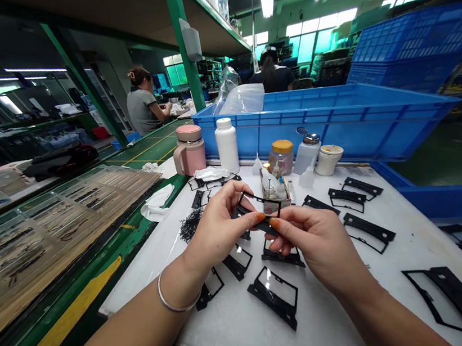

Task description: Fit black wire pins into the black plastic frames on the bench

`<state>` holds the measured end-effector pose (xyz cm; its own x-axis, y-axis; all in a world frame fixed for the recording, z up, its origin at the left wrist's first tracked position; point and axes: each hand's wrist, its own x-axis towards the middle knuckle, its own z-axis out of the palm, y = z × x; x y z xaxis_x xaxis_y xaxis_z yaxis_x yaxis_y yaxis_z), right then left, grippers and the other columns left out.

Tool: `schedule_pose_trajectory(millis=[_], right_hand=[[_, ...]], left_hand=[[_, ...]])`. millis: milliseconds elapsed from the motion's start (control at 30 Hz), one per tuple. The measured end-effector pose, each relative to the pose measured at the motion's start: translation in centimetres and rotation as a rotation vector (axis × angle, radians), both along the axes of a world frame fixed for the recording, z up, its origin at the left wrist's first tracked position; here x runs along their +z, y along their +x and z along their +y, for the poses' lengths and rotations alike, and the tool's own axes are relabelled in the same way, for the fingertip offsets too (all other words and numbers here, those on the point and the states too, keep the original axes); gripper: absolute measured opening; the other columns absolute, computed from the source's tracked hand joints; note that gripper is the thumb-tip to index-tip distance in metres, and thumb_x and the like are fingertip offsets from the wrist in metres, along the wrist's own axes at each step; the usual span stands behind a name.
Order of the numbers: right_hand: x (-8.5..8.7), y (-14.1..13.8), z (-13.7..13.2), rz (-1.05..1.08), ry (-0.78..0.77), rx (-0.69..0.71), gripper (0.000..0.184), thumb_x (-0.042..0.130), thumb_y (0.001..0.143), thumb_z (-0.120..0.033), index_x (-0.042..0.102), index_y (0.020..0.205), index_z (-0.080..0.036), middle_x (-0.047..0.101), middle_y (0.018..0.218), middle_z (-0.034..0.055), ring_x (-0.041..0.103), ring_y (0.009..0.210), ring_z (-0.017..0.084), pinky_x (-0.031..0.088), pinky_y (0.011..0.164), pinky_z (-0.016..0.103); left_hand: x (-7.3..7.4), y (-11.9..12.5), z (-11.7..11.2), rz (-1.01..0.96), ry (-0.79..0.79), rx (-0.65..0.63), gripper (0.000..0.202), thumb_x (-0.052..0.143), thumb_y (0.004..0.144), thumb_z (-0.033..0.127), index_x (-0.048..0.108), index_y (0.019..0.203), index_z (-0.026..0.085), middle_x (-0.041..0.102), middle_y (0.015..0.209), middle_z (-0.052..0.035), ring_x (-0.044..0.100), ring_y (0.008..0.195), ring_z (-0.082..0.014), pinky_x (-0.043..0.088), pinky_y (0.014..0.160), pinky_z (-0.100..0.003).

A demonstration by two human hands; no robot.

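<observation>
Between my two hands, above the white work surface, is a black plastic frame (274,208) with a rectangular window opening. My left hand (224,220) grips its left side, thumb along the lower bar. The fingers of my right hand (306,228) pinch the bar's right part; whether they also hold a small piece is hidden. Below the hands lie similar black frames, one nearest me (275,304) and another (238,262) by the left wrist. A pile of thin black strips (190,224) sits left of my left hand.
Behind the hands stand a small box of bottles (273,193), a pink mug (190,150), a white bottle (227,144) and a large blue crate (328,115). More black frames (368,231) lie right. Compartment trays (35,238) are at left; two people sit farther back.
</observation>
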<state>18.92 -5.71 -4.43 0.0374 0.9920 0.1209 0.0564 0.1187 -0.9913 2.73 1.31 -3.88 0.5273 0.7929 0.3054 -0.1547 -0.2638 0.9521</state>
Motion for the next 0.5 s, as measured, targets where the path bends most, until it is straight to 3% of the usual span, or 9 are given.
schedule_pose_trajectory(millis=[200, 500], right_hand=[[-0.29, -0.06, 0.27, 0.04, 0.023, 0.017, 0.015, 0.063, 0.088, -0.029, 0.071, 0.087, -0.016, 0.069, 0.07, 0.0025, 0.066, 0.062, 0.012, 0.051, 0.054, 0.018], [0.13, -0.05, 0.0, -0.031, 0.055, -0.028, 0.017, 0.062, 0.088, -0.029, 0.069, 0.08, -0.015, 0.067, 0.064, 0.0018, 0.064, 0.058, 0.012, 0.05, 0.053, 0.018]], left_hand=[[-0.19, -0.1, 0.28, -0.017, -0.026, -0.004, 0.03, 0.069, 0.081, 0.015, 0.048, 0.102, 0.016, 0.058, 0.076, 0.0012, 0.058, 0.07, -0.0107, 0.054, 0.062, -0.02], [0.05, -0.04, -0.03, -0.008, -0.009, -0.02, 0.026, 0.068, 0.082, 0.014, 0.05, 0.1, 0.017, 0.058, 0.076, 0.001, 0.058, 0.071, -0.0103, 0.055, 0.063, -0.018]])
